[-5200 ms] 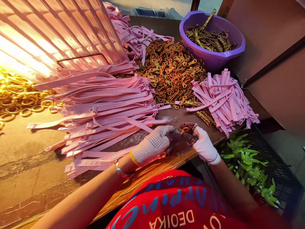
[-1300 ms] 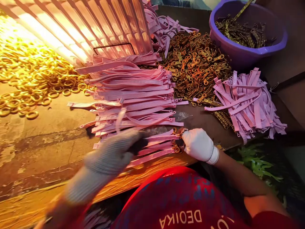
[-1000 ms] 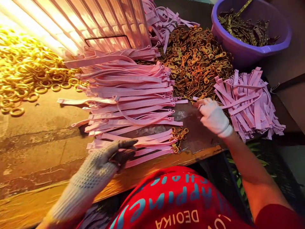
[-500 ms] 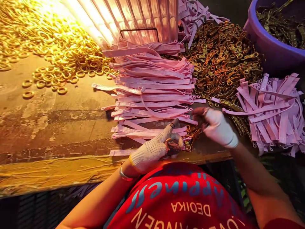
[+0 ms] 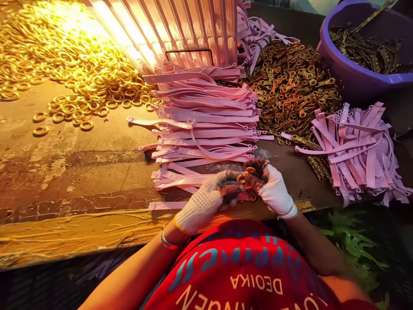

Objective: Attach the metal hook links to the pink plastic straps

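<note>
Right hand (image 5: 275, 191): fingers pinching a gold link (image 5: 250, 171). Left hand (image 5: 204, 201): fingers curled, contents unclear. Bulky gloves (image 5: 195, 211) could let the small link slip.

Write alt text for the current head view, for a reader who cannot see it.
A person's gloved left hand and right hand are close together near a table's edge, the right pinching a small gold piece. Beyond lie pink straps, heaped gold links and a purple basin; gold rings spread at left.
</note>
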Motion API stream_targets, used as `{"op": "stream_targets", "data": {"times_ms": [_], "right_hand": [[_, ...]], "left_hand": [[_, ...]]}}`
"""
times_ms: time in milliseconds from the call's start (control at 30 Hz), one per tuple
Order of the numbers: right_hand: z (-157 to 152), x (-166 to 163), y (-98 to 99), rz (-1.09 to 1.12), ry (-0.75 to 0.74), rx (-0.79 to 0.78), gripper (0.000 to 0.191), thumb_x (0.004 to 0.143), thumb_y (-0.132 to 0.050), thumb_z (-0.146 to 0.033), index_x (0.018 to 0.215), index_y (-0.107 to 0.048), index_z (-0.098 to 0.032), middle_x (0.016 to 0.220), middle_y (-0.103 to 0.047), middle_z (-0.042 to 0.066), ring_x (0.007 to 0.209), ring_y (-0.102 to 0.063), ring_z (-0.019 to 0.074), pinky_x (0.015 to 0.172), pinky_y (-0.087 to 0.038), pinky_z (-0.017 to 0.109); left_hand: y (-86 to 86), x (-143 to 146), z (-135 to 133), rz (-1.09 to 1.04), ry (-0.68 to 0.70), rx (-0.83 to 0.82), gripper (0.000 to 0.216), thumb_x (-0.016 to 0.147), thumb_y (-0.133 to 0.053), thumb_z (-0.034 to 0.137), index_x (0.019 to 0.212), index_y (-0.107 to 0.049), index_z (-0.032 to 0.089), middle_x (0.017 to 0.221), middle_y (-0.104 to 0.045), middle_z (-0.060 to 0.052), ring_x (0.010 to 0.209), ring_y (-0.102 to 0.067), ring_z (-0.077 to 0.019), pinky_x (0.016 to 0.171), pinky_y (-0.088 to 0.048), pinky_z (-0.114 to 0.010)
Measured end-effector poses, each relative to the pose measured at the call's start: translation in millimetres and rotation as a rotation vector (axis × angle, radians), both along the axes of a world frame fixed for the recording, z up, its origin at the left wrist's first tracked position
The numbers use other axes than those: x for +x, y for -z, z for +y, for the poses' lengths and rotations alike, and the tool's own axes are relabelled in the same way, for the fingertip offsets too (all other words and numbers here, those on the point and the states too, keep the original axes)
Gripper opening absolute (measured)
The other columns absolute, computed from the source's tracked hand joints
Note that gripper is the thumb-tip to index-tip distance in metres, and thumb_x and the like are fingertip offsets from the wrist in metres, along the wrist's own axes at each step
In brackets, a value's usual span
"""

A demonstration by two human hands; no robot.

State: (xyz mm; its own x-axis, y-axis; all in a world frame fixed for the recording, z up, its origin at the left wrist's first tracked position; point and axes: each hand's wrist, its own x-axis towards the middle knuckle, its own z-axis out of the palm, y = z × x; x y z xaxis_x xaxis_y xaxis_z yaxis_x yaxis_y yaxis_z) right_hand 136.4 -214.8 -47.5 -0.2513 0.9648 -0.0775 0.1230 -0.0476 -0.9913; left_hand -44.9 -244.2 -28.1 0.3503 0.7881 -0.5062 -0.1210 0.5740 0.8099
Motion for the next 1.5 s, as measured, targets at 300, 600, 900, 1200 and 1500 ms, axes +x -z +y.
{"op": "stream_targets", "data": {"times_ms": [300,600,900,1200,1500], "right_hand": [[-12,15,-6.2,-0.079,-0.184,0.152,0.038,0.103,-0.053,-0.045,0.133,-0.059,-0.022,0.120,-0.069,0.011,0.105,-0.067,0.0211,0.100,-0.056,0.039],[-11,19,-5.1,-0.237,-0.398,0.477,0.028,0.097,-0.050,-0.017,0.122,-0.063,-0.020,0.114,-0.068,0.011,0.108,-0.064,0.0219,0.100,-0.052,0.038],[-14,25,-7.6,-0.414,-0.375,0.531,0.035,0.082,-0.051,-0.005,0.111,-0.064,-0.020,0.108,-0.069,0.010,0.102,-0.066,0.0226,0.092,-0.052,0.035],[-12,12,-22.2,-0.743,-0.417,0.549,0.017,0.091,-0.053,-0.023,0.080,-0.065,-0.019,0.081,-0.066,0.008,0.074,-0.060,0.0209,0.072,-0.046,0.032],[-3,-1,-13.2,-0.804,-0.414,0.302,0.021,0.097,-0.056,-0.030,0.081,-0.065,-0.020,0.073,-0.070,0.006,0.064,-0.063,0.0201,0.062,-0.045,0.030]], "left_hand": [[-1.6,3,-14,0.071,-0.040,0.063,0.044,0.095,-0.059,0.056,0.073,-0.050,0.019,0.056,-0.047,0.004,0.045,-0.034,-0.0071,0.042,-0.022,-0.022],[-5.3,-1,-3,0.161,0.167,-0.067,0.046,0.080,-0.067,0.060,0.064,-0.051,0.020,0.047,-0.044,0.004,0.036,-0.031,-0.0073,0.035,-0.018,-0.023],[7.3,-5,-5,0.202,0.141,0.042,0.033,0.091,-0.057,0.046,0.070,-0.052,0.020,0.053,-0.048,0.005,0.043,-0.035,-0.0094,0.043,-0.025,-0.023],[-2.2,-9,0,0.344,0.137,0.252,0.036,0.096,-0.051,0.044,0.069,-0.052,0.021,0.056,-0.052,0.002,0.051,-0.045,-0.0123,0.050,-0.034,-0.025],[8.5,-3,12,-0.003,-0.100,0.004,0.045,0.094,-0.056,0.057,0.070,-0.048,0.020,0.051,-0.044,0.006,0.040,-0.033,-0.0065,0.040,-0.024,-0.020]]}}
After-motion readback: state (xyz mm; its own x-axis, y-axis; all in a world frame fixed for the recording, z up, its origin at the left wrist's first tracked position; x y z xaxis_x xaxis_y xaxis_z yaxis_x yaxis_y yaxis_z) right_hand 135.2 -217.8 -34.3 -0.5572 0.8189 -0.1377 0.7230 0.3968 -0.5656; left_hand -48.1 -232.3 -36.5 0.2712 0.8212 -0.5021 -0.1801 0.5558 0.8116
